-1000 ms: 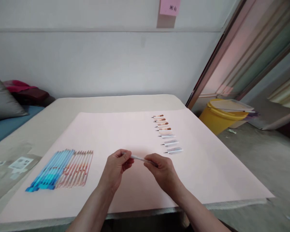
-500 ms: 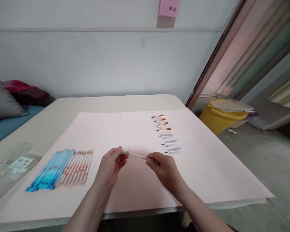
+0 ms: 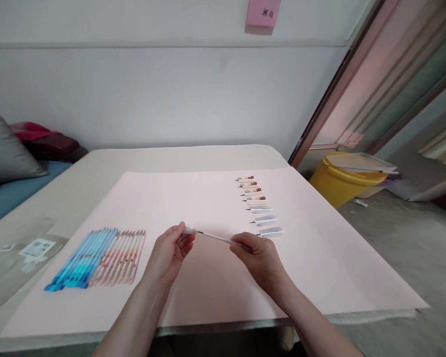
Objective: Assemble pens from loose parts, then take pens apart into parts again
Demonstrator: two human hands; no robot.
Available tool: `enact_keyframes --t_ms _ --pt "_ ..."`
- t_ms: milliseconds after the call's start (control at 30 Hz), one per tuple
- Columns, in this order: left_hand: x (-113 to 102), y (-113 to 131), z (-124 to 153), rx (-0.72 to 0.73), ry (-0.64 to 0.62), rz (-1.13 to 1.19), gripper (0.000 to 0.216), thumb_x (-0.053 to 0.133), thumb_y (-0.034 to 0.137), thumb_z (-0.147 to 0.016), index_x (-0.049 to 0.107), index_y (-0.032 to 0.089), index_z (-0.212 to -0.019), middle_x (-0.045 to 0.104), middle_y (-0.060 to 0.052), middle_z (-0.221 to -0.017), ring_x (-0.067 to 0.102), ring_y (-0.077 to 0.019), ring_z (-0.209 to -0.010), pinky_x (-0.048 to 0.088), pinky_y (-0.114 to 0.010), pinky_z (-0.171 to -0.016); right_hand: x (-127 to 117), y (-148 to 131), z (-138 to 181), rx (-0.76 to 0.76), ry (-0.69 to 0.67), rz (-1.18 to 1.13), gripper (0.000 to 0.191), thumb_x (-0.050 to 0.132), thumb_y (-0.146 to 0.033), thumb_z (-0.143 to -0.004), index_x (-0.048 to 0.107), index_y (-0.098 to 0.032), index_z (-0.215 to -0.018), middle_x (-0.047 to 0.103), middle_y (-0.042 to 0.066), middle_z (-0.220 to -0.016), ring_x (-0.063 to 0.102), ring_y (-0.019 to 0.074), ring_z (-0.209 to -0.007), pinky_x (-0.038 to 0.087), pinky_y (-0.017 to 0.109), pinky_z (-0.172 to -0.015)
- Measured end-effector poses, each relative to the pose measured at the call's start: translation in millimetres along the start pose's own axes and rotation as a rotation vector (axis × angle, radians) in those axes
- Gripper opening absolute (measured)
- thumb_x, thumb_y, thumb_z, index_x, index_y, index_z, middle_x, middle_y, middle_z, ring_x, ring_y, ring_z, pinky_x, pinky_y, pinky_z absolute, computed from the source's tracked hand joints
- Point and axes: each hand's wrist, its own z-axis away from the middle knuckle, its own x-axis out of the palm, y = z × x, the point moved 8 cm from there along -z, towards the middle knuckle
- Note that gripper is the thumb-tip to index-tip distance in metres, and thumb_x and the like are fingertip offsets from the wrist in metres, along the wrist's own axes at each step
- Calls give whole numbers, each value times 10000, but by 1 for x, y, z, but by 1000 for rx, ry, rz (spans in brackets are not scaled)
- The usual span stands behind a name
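Above the pink paper sheet my two hands hold a thin pen between them. My left hand pinches a small pale end piece at the pen's left tip. My right hand is closed around the other end, and a thin white refill shows between the hands. A column of several short pen tips and caps lies on the sheet just beyond my right hand. A flat row of blue and pink pens lies on the sheet to the left.
The sheet covers a beige table against a grey wall. Clear plastic wrapping with labels lies at the table's left edge. A yellow bucket stands on the floor at right. Cushions and a blue seat are at far left.
My hands have drawn apart, so more of the thin white refill shows between them. My left hand has shifted left with the small end piece.
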Motion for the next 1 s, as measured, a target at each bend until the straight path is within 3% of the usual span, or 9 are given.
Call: enact_keyframes --t_ms 133,367,567,733,1000 --pt "4 -7 1 -29 -20 -25 170 682 275 -713 612 140 -787 681 -50 -772 634 -109 -649 487 -188 -531 -3 -10 3 -107 21 167 111 543 -177 -782 644 -221 -798 643 -3 -730 559 125 -634 378 225 -586" --pt "11 -24 5 -106 -39 -31 179 649 299 -745 594 138 -797 682 -73 -801 652 -136 -703 502 -208 -564 0 -36 14 -365 59 674 176 476 -126 -820 627 -208 -785 571 -9 -636 474 111 -546 252 263 -505" --pt "16 -50 4 -244 -64 71 131 584 256 -793 576 126 -778 690 -122 -848 669 -175 -763 525 -226 -582 3 -58 26 -620 93 911 236 468 -75 -811 614 -162 -976 605 55 -763 459 176 -688 301 321 -622" --pt "14 -58 1 -264 -38 135 84 572 198 -794 573 115 -784 690 -128 -831 670 -172 -743 533 -221 -578 1 -56 24 -622 58 946 244 458 -70 -813 605 -149 -992 616 65 -820 438 188 -718 303 360 -686" --pt "12 -46 0 -207 -24 128 82 568 194 -795 559 114 -777 688 -132 -817 660 -150 -695 532 -217 -578 -2 -40 14 -523 48 844 232 484 -58 -804 625 -193 -931 619 25 -734 476 166 -687 288 323 -656"
